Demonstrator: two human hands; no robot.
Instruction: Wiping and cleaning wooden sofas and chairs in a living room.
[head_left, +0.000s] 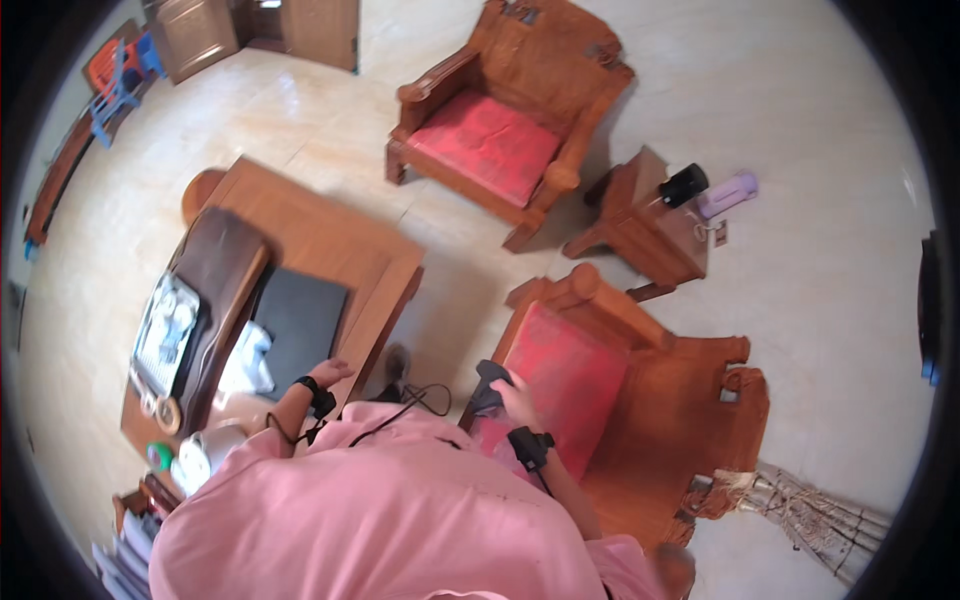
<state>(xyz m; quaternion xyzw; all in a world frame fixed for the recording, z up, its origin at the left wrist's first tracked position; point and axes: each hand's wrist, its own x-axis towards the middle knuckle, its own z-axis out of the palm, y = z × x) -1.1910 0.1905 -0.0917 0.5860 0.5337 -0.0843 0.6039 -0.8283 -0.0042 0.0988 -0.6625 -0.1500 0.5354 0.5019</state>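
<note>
My right hand (516, 396) grips a dark grey object (491, 375) over the front of a carved wooden armchair (667, 405) with a red seat cushion (574, 382). What the object is, I cannot tell; clear plastic shows just below it. At the near edge of the wooden table (375, 281), my left hand (331, 372) has its fingers stretched out and holds nothing. It is beside a flat black panel (304, 322) on the tabletop. White crumpled material (251, 358) lies against that panel. Both wrists wear black strapped devices with cables.
A tea tray (166, 330) with small cups and a roll of tape (168, 415) stand on the table's far side. Another armchair (487, 146) faces the table. A side table (652, 214) carries a black cylinder (684, 185) and a purple bottle (729, 195). A dark cable (431, 397) loops before me.
</note>
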